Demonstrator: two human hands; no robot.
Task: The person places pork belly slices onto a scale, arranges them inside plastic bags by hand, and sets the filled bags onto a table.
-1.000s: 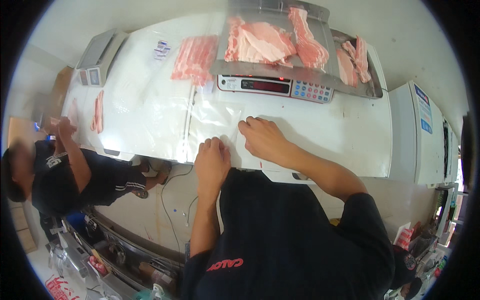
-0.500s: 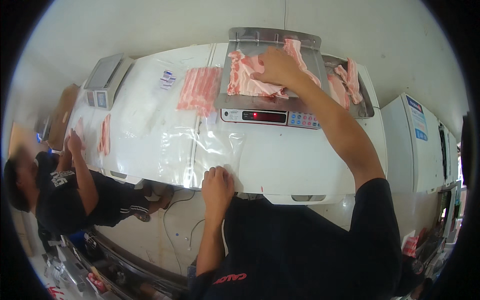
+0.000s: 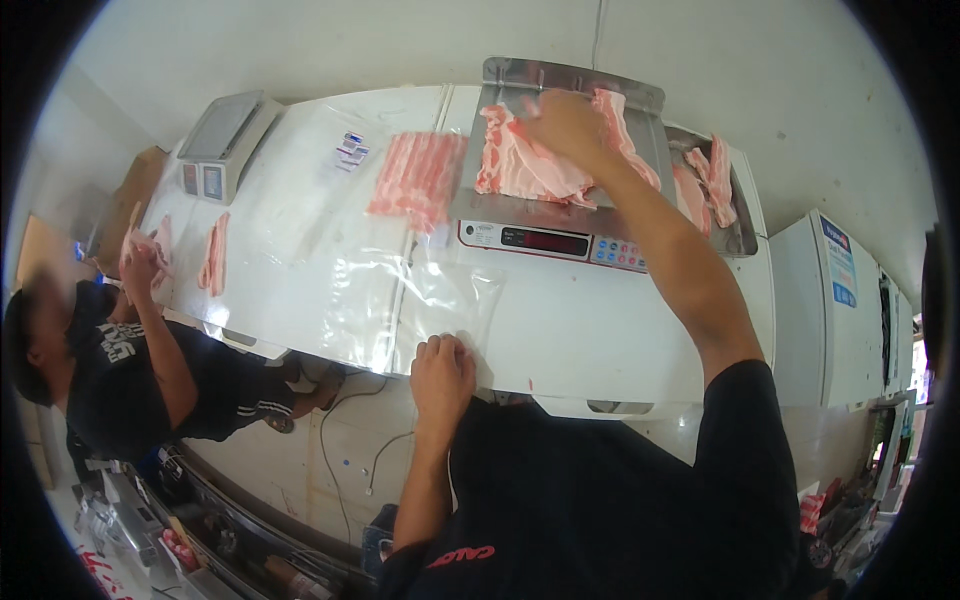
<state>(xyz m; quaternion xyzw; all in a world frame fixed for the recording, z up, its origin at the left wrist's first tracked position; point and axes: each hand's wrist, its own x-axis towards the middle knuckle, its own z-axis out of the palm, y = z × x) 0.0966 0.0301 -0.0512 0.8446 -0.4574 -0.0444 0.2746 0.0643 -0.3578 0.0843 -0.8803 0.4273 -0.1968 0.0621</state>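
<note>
The head-worn fisheye looks down — across a white counter [image 3: 570, 320].

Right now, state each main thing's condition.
Right hand: at the raw slices, blurred
Raw slices: overlapping on the metal tray
Metal tray: loaded, set on red-trimmed scale
Red-trimmed scale: display unreadable
Left hand: curled at the bag
Bag: clear, lying flat
Side tray: holding slices
Meat row: strips side by side

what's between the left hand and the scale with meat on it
Between the left hand and scale, the head view shows a clear plastic bag on the white top.
</note>
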